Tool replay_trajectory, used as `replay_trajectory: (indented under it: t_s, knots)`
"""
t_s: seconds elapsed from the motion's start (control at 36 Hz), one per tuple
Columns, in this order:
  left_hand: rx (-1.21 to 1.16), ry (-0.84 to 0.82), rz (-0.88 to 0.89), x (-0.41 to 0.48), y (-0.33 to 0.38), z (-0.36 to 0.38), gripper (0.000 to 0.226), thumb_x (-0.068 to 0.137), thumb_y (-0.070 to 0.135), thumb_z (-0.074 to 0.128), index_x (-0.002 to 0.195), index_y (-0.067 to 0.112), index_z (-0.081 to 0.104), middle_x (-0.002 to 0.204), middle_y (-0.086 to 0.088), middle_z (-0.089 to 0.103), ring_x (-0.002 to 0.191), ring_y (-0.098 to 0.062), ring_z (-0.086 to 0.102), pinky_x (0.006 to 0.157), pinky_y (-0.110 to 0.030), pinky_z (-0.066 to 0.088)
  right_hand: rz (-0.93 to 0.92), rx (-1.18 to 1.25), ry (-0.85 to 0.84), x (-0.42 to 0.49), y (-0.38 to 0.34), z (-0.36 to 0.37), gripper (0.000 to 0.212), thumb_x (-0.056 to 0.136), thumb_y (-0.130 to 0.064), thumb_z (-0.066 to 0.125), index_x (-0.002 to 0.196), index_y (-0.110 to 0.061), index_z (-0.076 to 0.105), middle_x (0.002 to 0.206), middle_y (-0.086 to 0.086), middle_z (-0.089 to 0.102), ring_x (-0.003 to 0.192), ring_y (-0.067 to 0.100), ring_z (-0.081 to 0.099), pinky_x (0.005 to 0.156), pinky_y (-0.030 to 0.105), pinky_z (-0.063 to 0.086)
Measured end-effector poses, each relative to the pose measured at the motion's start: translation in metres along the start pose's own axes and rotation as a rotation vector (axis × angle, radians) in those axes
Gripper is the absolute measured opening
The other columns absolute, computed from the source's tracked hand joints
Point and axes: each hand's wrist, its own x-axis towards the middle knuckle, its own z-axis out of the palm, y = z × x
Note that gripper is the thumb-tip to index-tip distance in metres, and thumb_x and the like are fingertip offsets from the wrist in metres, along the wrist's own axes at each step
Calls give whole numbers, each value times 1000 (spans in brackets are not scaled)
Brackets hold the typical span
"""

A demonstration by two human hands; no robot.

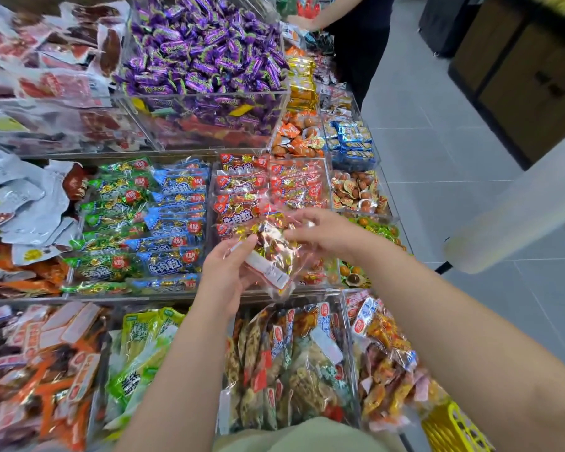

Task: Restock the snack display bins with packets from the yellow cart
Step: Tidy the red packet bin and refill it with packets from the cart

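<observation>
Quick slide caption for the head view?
Left hand and right hand hold a snack packet over the red-packet bin; yellow cart lower right.

Second person [359,44] far end; white roll [519,203], perhaps film, at right.

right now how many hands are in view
3. The left hand and right hand hold a clear snack packet over the middle bins; another person's hand is at the far end. That person's other hand is hidden.
</observation>
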Motion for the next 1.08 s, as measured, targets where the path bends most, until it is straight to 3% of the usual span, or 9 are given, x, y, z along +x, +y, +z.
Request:
replay_trajectory:
  t_s: [0.06, 0.14, 0.22, 0.28, 0.42, 0.56, 0.67, 0.81, 1.08]
  knots:
    - [-64, -9, -53, -1, 2, -1, 18, 87, 23, 65, 90, 7, 57, 69, -5, 58, 55, -13, 63, 48, -28, 55, -38, 365, -90, -3, -3, -9, 33, 91, -28, 58, 122, -21, 54, 111, 3, 65, 67, 14, 65, 57, 22, 55]
    - [-225, 23, -220, -4, 9, 0, 24, 88, 26, 66, 95, 3, 62, 69, -6, 68, 54, -11, 67, 40, -18, 50, -118, 801, -196, -8, -2, -21, 37, 95, -5, 34, 128, -14, 49, 105, 9, 65, 80, 20, 68, 67, 27, 58]
    - [-246, -19, -317, -5, 12, 2, 26, 81, 27, 70, 91, 4, 65, 68, -7, 71, 53, -10, 68, 38, -16, 49, -177, 356, -92, -13, 1, -16, 59, 85, 12, 42, 129, -27, 50, 117, -2, 55, 100, 11, 60, 82, 25, 55]
    - [-191, -85, -359, -5, 10, 5, 34, 72, 30, 72, 94, 4, 67, 71, -8, 71, 53, -10, 67, 40, -17, 51, -241, 17, -38, -12, 5, -9, 55, 81, -1, 65, 119, -41, 56, 121, -22, 49, 107, 0, 52, 82, 17, 51]
    - [189, -94, -300, -1, 10, 5, 54, 84, 62, 51, 101, 12, 63, 77, -8, 70, 49, -11, 58, 42, -22, 49, -169, 66, 48, -12, 10, -5, 30, 78, -22, 74, 105, -30, 65, 116, -13, 63, 101, 9, 61, 84, 26, 51]
    - [828, 211, 257, 5, 0, -11, 20, 90, 44, 58, 93, 24, 58, 84, 7, 64, 68, -10, 56, 58, -24, 41, -133, -53, 177, -12, 8, -29, 18, 79, -37, 71, 94, -35, 62, 85, -20, 68, 79, -4, 63, 72, 19, 47]
    - [1425, 125, 663, 13, -8, -23, 52, 83, 51, 65, 125, 22, 57, 121, 3, 60, 116, -22, 49, 95, -40, 42, -22, -350, 192, -6, 2, -45, 45, 81, -39, 70, 122, -30, 54, 103, -14, 61, 97, 10, 57, 85, 29, 46]
    - [1821, -60, 522, 32, -24, -25, 91, 81, 73, 48, 153, 27, 13, 162, 2, 8, 149, -24, -5, 117, -51, 0, 11, -984, 44, 7, -7, -29, 64, 85, -35, 63, 142, -18, 38, 136, 6, 51, 118, 25, 50, 94, 36, 43]
    - [1878, -87, 497, 45, -26, -29, 88, 84, 72, 43, 153, 29, 8, 163, 2, 4, 149, -21, -1, 117, -51, 0, -58, -1290, 44, 35, -3, 13, 48, 91, -14, 52, 136, -27, 44, 127, -1, 57, 112, 23, 55, 74, 35, 51]
